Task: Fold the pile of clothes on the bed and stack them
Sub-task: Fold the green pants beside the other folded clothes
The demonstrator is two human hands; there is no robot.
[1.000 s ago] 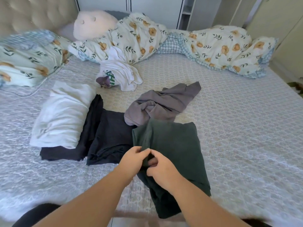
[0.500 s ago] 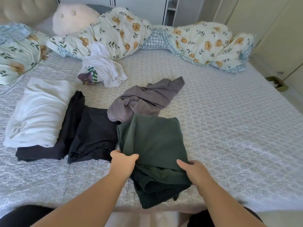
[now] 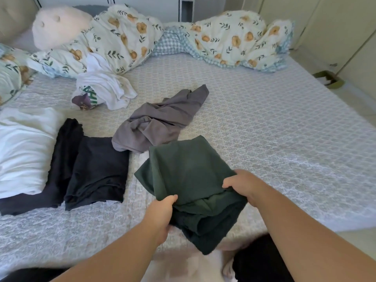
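Note:
A dark green garment (image 3: 187,176) lies near the front edge of the bed, its near part hanging over the edge. My left hand (image 3: 160,212) grips its near left side and my right hand (image 3: 242,186) grips its right side. Beyond it lies a crumpled grey garment (image 3: 160,119). To the left are a folded black garment (image 3: 97,171) and another black piece (image 3: 61,159) under a folded white one (image 3: 22,147). A crumpled white shirt (image 3: 105,88) with green print lies further back.
The bed (image 3: 284,139) has a pale patterned cover. A floral duvet (image 3: 223,39) and a white plush pillow (image 3: 59,25) are bunched along the far side. Floral pillows (image 3: 10,74) sit at the left. Cupboards and a green tray (image 3: 329,80) stand on the right.
My hands moved apart from the garment's middle to its two sides. The green garment shifted to the right, away from the black one.

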